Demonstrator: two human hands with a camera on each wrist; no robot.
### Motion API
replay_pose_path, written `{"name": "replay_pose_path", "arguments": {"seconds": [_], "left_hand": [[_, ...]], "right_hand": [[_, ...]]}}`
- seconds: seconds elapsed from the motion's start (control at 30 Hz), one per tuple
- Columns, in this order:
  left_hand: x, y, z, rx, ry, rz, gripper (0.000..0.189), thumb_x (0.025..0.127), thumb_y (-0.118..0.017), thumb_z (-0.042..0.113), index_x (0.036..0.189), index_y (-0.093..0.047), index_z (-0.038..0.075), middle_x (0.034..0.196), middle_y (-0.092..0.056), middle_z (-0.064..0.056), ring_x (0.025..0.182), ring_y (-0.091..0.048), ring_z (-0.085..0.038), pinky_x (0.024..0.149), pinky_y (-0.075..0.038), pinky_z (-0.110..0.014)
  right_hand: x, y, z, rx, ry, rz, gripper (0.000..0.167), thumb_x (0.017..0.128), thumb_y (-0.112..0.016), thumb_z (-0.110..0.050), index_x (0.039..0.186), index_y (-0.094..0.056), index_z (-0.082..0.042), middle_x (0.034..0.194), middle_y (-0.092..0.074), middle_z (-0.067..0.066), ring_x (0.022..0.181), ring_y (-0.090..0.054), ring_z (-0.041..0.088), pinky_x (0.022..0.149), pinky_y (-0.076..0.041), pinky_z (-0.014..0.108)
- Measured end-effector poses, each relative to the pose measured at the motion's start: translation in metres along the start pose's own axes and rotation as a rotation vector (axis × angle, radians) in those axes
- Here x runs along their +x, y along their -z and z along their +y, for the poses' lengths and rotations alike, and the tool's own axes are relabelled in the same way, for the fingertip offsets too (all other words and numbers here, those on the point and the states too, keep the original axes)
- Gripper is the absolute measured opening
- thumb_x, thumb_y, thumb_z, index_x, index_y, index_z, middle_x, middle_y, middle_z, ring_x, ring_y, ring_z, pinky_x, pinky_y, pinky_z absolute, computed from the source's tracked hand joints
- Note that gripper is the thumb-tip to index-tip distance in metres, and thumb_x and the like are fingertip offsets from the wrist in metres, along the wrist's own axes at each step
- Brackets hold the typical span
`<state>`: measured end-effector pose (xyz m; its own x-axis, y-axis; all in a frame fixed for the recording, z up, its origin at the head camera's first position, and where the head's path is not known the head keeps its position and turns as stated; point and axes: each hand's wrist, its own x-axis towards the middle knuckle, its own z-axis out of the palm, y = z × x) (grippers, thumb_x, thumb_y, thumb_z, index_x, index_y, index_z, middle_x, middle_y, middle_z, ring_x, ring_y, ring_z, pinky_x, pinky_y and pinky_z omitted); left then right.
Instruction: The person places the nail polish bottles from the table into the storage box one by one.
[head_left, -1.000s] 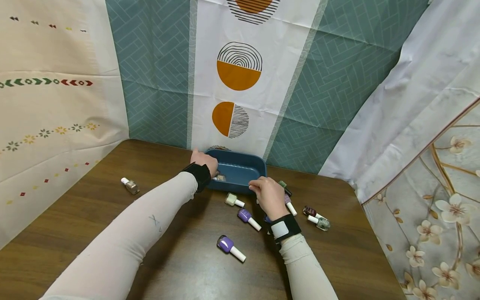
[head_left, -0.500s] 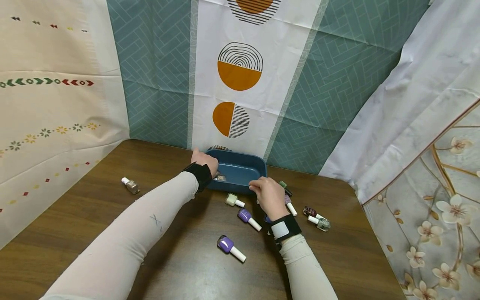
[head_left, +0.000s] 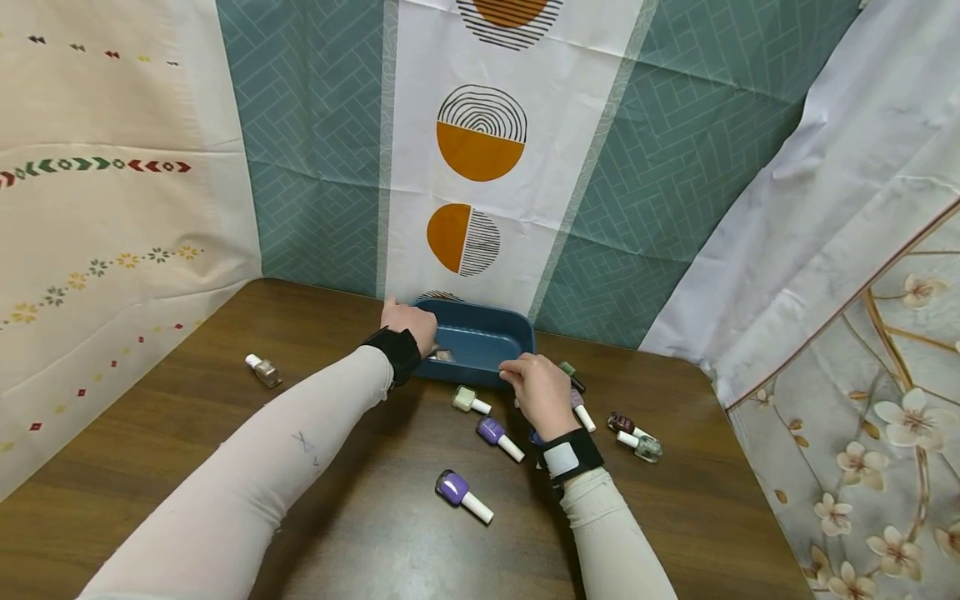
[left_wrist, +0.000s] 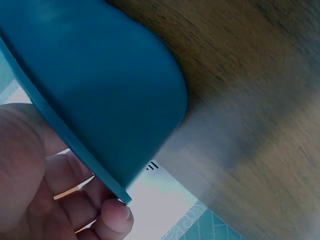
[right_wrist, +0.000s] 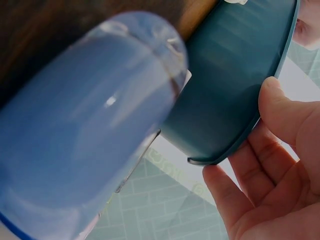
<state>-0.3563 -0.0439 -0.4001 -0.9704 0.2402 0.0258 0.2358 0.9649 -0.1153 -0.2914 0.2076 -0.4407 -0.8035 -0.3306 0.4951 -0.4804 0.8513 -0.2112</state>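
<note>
A dark blue plastic bin [head_left: 480, 333] stands at the table's back, a few small bottles [head_left: 442, 356] visible in its left part. My left hand [head_left: 408, 323] grips the rim at the bin's left end; in the left wrist view its fingers [left_wrist: 75, 200] curl over the edge. My right hand [head_left: 538, 387] pinches the near right rim, thumb on one side and fingers on the other in the right wrist view. Closest before the bin lie a pale green nail polish bottle [head_left: 470, 400] and a purple one [head_left: 500, 438]. A blue bottle [right_wrist: 95, 125] looms beside the right wrist camera.
Another purple nail polish [head_left: 463, 496] lies nearer the front. To the right are a dark red bottle [head_left: 621, 422], a glittery clear one [head_left: 645, 448], a mauve one [head_left: 581, 411] and a green one [head_left: 567, 369]. A beige-gold bottle [head_left: 265, 372] lies far left.
The view shifts very slightly; both hands keep their hold on the bin's rim and the bottles stay in place.
</note>
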Motion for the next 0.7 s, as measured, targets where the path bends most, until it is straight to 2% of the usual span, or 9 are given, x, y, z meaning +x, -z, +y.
{"name": "replay_pose_path", "arguments": {"seconds": [0.17,0.37,0.5,0.6,0.7], "left_hand": [[-0.005,0.004,0.001,-0.039,0.018,0.058,0.028,0.098,-0.074,0.030,0.073,-0.070,0.017,0.063,-0.060,-0.004,0.075,-0.059,-0.030,0.092,-0.031,-0.052],[-0.014,0.010,0.003,-0.041,0.033,0.122,0.027,0.090,-0.082,0.040,0.090,-0.079,0.013,0.082,-0.067,-0.008,0.086,-0.061,-0.032,0.085,-0.034,-0.049],[-0.015,0.007,0.001,-0.051,0.045,0.175,0.014,0.097,-0.074,0.027,0.094,-0.079,0.014,0.090,-0.065,-0.009,0.090,-0.057,-0.032,0.084,-0.032,-0.048],[-0.019,0.005,-0.001,-0.065,0.039,0.236,0.016,0.101,-0.065,0.018,0.092,-0.078,0.013,0.092,-0.064,-0.010,0.091,-0.056,-0.032,0.084,-0.032,-0.049],[-0.026,0.003,-0.004,-0.059,0.028,0.295,0.019,0.104,-0.062,0.022,0.095,-0.076,0.011,0.095,-0.064,-0.011,0.091,-0.056,-0.033,0.084,-0.034,-0.049]], "right_hand": [[-0.001,-0.001,0.001,-0.008,0.001,0.010,0.011,0.096,-0.076,-0.021,0.104,-0.084,-0.020,0.096,-0.076,-0.004,0.090,-0.070,0.020,0.069,-0.057,0.040],[-0.001,-0.002,0.001,-0.015,0.002,0.008,0.012,0.096,-0.076,-0.022,0.105,-0.084,-0.021,0.096,-0.075,-0.004,0.088,-0.070,0.019,0.067,-0.056,0.039],[-0.001,-0.001,0.000,-0.013,-0.002,0.004,0.013,0.096,-0.076,-0.023,0.105,-0.084,-0.021,0.096,-0.075,-0.004,0.089,-0.070,0.019,0.068,-0.056,0.039],[-0.001,0.000,-0.001,-0.011,-0.002,0.002,0.013,0.096,-0.076,-0.023,0.105,-0.084,-0.021,0.096,-0.075,-0.004,0.089,-0.070,0.019,0.068,-0.056,0.039],[-0.002,0.001,-0.002,-0.015,-0.002,-0.005,0.013,0.096,-0.076,-0.024,0.106,-0.084,-0.021,0.096,-0.075,-0.003,0.088,-0.069,0.020,0.067,-0.056,0.039]]}}
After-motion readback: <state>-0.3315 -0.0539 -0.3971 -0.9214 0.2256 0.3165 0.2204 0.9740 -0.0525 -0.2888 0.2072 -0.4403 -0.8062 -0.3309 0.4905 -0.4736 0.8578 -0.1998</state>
